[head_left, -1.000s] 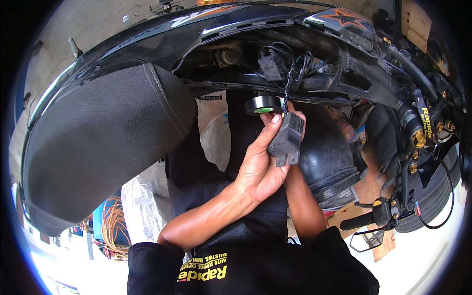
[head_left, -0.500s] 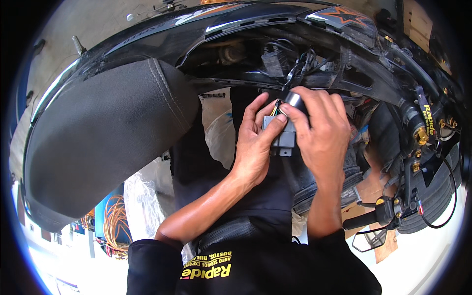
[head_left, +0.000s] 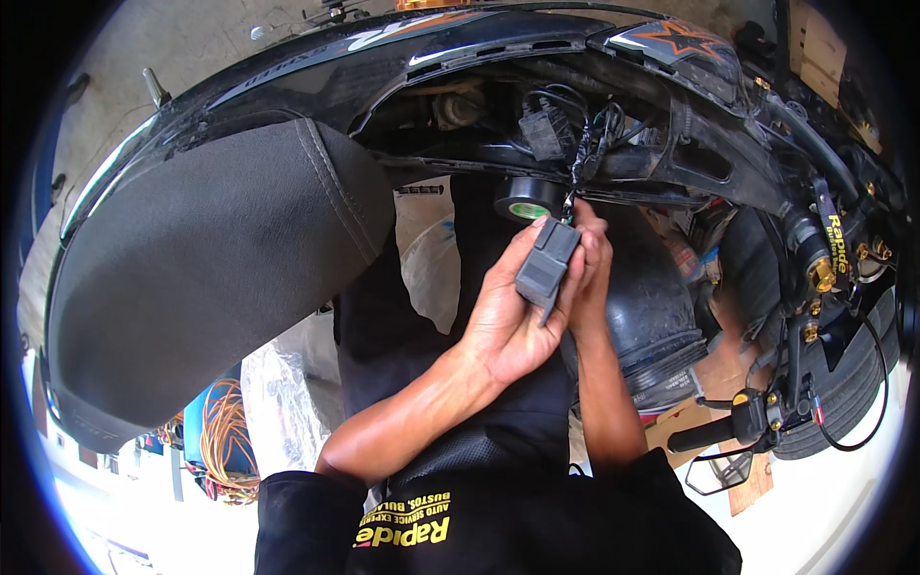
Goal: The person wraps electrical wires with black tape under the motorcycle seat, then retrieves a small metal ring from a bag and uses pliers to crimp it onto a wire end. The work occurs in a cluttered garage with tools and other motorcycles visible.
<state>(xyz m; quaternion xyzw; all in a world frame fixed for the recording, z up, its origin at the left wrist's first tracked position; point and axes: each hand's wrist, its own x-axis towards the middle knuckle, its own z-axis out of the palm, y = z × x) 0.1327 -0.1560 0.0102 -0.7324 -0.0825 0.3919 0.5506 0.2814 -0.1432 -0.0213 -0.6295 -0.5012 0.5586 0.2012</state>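
left hand (head_left: 513,331) grips a dark grey box (head_left: 546,268) — long axis slanting, wired end up-right, tab (head_left: 547,314) downward — right hand (head_left: 593,251) partly hidden, its hold i cannot tell.

Passage between the motorcycle seat (head_left: 225,278) and left hand (head_left: 506,337) is clear; directly ahead, the tape roll (head_left: 533,193) and wiring harness (head_left: 576,172) obstruct approach.

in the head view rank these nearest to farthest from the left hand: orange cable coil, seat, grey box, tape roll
From the left hand:
1. Grey box: held in it
2. Tape roll: just above it in the picture
3. Seat: over to its left
4. Orange cable coil: farthest, at lower left
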